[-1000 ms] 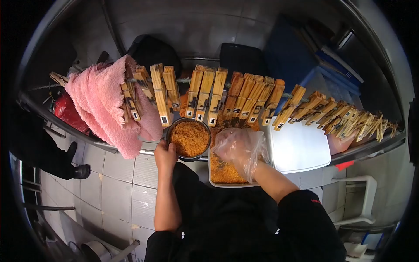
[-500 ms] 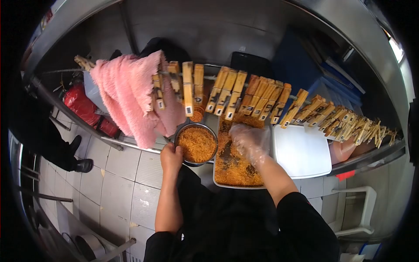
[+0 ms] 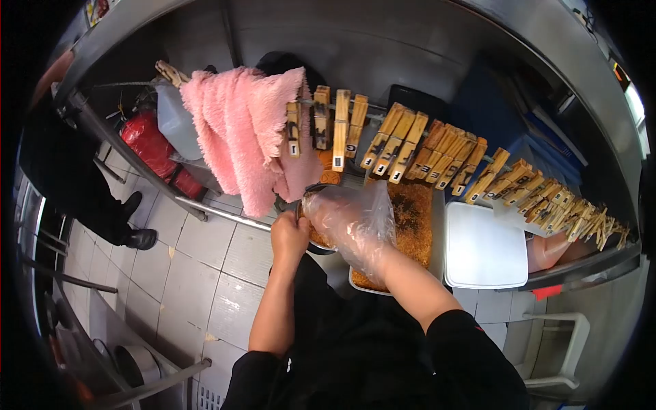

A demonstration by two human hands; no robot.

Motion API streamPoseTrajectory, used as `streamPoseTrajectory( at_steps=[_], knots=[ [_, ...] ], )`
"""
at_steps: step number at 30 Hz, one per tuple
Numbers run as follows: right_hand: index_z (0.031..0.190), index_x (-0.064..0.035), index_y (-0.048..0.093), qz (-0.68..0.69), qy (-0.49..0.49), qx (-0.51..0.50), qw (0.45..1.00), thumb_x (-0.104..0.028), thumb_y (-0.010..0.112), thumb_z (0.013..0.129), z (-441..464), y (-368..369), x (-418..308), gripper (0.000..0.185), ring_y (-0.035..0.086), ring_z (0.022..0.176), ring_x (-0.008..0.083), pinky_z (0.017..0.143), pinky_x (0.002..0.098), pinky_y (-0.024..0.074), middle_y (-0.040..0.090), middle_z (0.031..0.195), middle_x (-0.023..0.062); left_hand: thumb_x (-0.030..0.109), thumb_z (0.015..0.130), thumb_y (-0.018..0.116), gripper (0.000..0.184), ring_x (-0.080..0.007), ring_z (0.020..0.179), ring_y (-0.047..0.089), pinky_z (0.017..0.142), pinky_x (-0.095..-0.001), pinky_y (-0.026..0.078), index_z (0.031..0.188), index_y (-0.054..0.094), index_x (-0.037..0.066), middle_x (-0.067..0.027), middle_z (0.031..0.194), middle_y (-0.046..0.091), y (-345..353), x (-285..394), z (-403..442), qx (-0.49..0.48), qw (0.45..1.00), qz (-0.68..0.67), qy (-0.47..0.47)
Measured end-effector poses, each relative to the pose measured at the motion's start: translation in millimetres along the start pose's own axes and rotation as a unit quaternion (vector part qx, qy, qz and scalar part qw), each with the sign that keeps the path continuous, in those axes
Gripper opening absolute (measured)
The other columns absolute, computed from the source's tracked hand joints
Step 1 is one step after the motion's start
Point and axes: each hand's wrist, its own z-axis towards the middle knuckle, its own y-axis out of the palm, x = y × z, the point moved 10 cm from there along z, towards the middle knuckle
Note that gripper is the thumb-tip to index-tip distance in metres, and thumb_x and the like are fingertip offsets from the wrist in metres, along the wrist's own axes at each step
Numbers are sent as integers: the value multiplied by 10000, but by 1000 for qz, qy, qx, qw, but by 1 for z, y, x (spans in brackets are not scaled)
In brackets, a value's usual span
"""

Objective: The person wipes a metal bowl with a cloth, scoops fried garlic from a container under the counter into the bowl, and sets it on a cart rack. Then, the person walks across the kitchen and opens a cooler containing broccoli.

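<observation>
My left hand (image 3: pixel 290 236) is closed on the edge or handle of a round metal bowl (image 3: pixel 321 249) that holds orange crumbly food. In a clear plastic glove, my right hand (image 3: pixel 336 217) lies over the bowl and covers most of it; its fingers are blurred by the plastic, so what they hold cannot be made out. Right of the bowl, a rectangular tray (image 3: pixel 437 225) of the same orange food with dark specks lies partly under my right forearm. A white lid (image 3: pixel 484 249) is beside the tray.
Wooden clothespins (image 3: pixel 339 130) with letters hang on a line above the tray, beside a pink towel (image 3: pixel 236 137). A red bag (image 3: pixel 148 143) is at the left. A person in dark clothes (image 3: pixel 61 178) stands at the far left. A white chair (image 3: pixel 570 348) is at the lower right.
My right hand has moved left from the tray to over the bowl. The view has shifted, so the bowl, tray and towel appear farther right.
</observation>
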Motion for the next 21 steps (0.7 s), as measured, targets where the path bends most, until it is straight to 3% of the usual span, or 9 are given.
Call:
streamPoseTrajectory(
  at_steps=[3, 5, 9, 11, 12, 15, 16, 17, 21],
  knots=[
    [892, -78, 657, -134, -33, -60, 989, -230, 581, 943, -3, -8, -37, 178, 583, 785, 127, 674, 348, 463, 625, 836, 45, 152, 778, 626, 244, -442, 652, 603, 608, -486, 463, 695, 544, -62, -281, 680, 584, -1, 1, -1, 5, 1000, 26, 11],
    [764, -42, 609, 175, 2, 48, 983, -181, 593, 909, -2, -10, -19, 201, 524, 661, 131, 582, 374, 420, 567, 721, 26, 155, 777, 628, 247, -444, 657, 605, 610, -487, 465, 693, 544, -61, -280, 680, 585, 1, 0, -1, 8, 999, 28, 15],
    [726, -42, 592, 172, -1, 44, 984, -162, 606, 889, -9, -14, -22, 203, 481, 638, 121, 556, 371, 405, 520, 698, 14, 172, 776, 637, 259, -446, 669, 613, 615, -485, 471, 697, 550, -59, -279, 686, 590, 3, -4, -2, -2, 999, 44, -10],
    [863, -28, 652, -100, -17, -32, 994, -121, 598, 849, 0, 11, -18, 109, 654, 813, 335, 708, 445, 497, 653, 844, 187, 175, 777, 635, 258, -442, 670, 616, 617, -484, 472, 701, 554, -58, -277, 688, 594, 3, -6, -1, 1, 999, 41, -10],
    [863, -28, 652, -99, -17, -31, 994, -121, 598, 849, 2, 14, -12, 109, 654, 813, 335, 708, 445, 497, 653, 844, 187, 179, 778, 633, 258, -438, 671, 620, 618, -483, 473, 705, 557, -57, -276, 690, 598, 4, -11, -1, 0, 999, 41, -14],
    [872, -29, 681, 6, -17, -79, 997, -150, 590, 869, -1, 6, -20, 151, 665, 846, 287, 733, 421, 512, 667, 854, 157, 178, 783, 623, 248, -426, 674, 629, 621, -480, 474, 717, 565, -54, -272, 696, 607, 10, -26, 0, -15, 999, 26, -21],
    [937, -44, 674, 290, 104, -72, 949, -130, 633, 846, -16, -27, -39, 132, 645, 822, 224, 737, 366, 501, 661, 850, 96, 178, 783, 623, 248, -426, 674, 629, 621, -480, 474, 717, 565, -54, -272, 696, 607, 12, -29, 0, -18, 999, 27, -23],
    [1003, -58, 667, 545, 218, -57, 807, -110, 675, 823, -35, -46, -54, 187, 626, 797, 162, 742, 311, 491, 655, 846, 36, 175, 787, 618, 238, -420, 672, 631, 623, -476, 475, 735, 575, -54, -271, 700, 611, 15, -33, -1, -22, 999, 29, -27],
    [1047, -26, 670, 589, 95, -127, 792, -240, 734, 804, -29, -105, -100, 330, 638, 875, 193, 818, 308, 507, 673, 894, 50, 180, 800, 628, 246, -454, 737, 624, 682, -506, 484, 731, 570, -48, -282, 754, 619, 11, -34, -2, -31, 998, -2, -62]
  ],
)
